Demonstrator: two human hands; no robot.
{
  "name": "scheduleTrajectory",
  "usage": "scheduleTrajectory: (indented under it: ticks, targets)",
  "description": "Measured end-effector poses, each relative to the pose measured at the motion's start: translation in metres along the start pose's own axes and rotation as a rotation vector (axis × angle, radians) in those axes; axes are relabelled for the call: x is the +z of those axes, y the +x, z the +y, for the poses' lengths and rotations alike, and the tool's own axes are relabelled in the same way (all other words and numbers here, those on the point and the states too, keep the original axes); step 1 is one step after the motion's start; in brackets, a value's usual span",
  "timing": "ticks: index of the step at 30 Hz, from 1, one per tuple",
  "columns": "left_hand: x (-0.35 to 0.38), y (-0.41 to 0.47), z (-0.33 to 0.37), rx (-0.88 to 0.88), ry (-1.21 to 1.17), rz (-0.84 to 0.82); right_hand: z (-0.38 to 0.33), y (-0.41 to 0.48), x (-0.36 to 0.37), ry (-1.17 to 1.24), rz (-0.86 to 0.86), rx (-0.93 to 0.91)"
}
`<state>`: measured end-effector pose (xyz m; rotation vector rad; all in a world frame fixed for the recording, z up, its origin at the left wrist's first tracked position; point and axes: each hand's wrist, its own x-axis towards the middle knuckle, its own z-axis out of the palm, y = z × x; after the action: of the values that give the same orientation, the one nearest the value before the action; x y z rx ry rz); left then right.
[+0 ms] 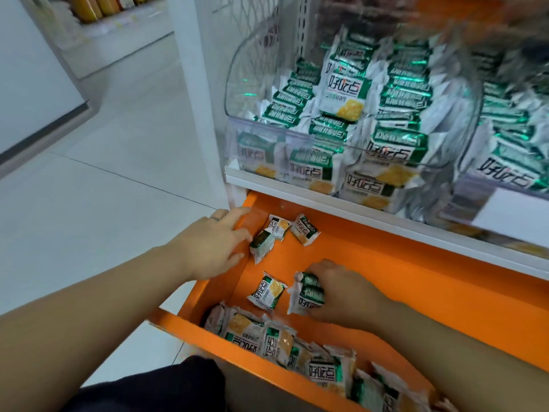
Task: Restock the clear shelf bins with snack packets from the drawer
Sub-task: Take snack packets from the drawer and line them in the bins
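An orange drawer (371,263) stands pulled out below the shelf, with white-and-green snack packets scattered in it. My right hand (341,288) grips a small bunch of packets (307,292) on the drawer floor. My left hand (212,243) reaches in at the drawer's left wall, its fingers spread and touching one packet (261,243). A single packet (267,291) lies between my hands. Two more packets (292,228) lie at the drawer's back. A pile of packets (282,340) fills the front. Above, a clear shelf bin (237,84) holds many of the same packets.
A second clear bin (469,162) with packets stands to the right, behind a white price label (517,215). The white shelf edge (297,191) overhangs the drawer's back. Pale tiled floor (104,173) lies to the left. My dark-clothed knee (154,388) is just before the drawer front.
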<state>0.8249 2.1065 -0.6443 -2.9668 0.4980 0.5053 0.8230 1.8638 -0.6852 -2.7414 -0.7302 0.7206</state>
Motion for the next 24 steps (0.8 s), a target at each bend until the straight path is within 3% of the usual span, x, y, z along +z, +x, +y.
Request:
scheduleTrajectory:
  ticks: [2,4,7,13,19,24]
  targets:
    - [-0.024,-0.013,0.007,-0.021,-0.024,-0.067,-0.015,-0.027,-0.026,-0.036,0.055,-0.063]
    - [-0.052,-0.027,0.015,-0.085,-0.112,-0.029,-0.030,-0.049,-0.055,-0.060,0.125,-0.122]
    - [-0.089,-0.045,0.027,-0.191,-0.208,0.171,-0.050,-0.073,-0.100,-0.083,0.204,-0.154]
    - [-0.108,-0.063,0.044,-0.316,-0.616,0.497,-0.081,-0.096,-0.181,-0.179,0.355,-0.175]
    - [-0.128,-0.049,0.048,-0.323,-0.536,0.579,-0.092,-0.073,-0.235,-0.132,0.589,-0.114]
    - [-0.137,-0.035,0.039,-0.355,-0.524,0.533,-0.081,-0.021,-0.245,-0.117,0.592,-0.034]
